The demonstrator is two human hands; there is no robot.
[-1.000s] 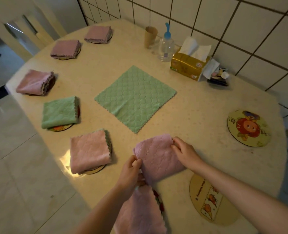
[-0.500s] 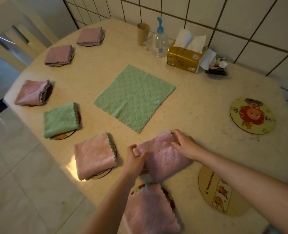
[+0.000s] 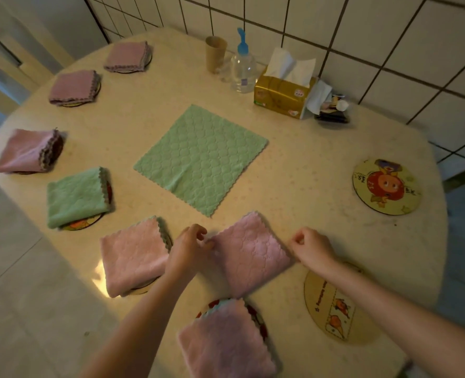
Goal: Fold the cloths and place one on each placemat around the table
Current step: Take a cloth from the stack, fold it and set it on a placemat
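A folded pink cloth [image 3: 249,252] lies flat on the table [image 3: 307,170] near the front edge. My left hand [image 3: 187,248] pinches its left corner. My right hand [image 3: 311,248] sits at its right corner with curled fingers, and nothing shows between them. An unfolded green cloth [image 3: 201,159] lies spread in the middle. Several folded cloths rest on placemats along the left side, among them a green one [image 3: 76,196] and a pink one [image 3: 133,257]. Another pink one [image 3: 226,342] covers the front mat. Two round placemats are bare: one at the right [image 3: 386,186], one at the front right [image 3: 332,304].
Against the tiled wall at the back stand a brown cup [image 3: 215,53], a clear pump bottle [image 3: 243,69], a gold tissue box [image 3: 283,96] and a small dark holder of odds and ends [image 3: 332,110]. Tiled floor lies below the table's left edge.
The pink cloth has been laid down flat in its folded shape. My right hand slid off its top to the right corner. My left hand stays at the left corner.
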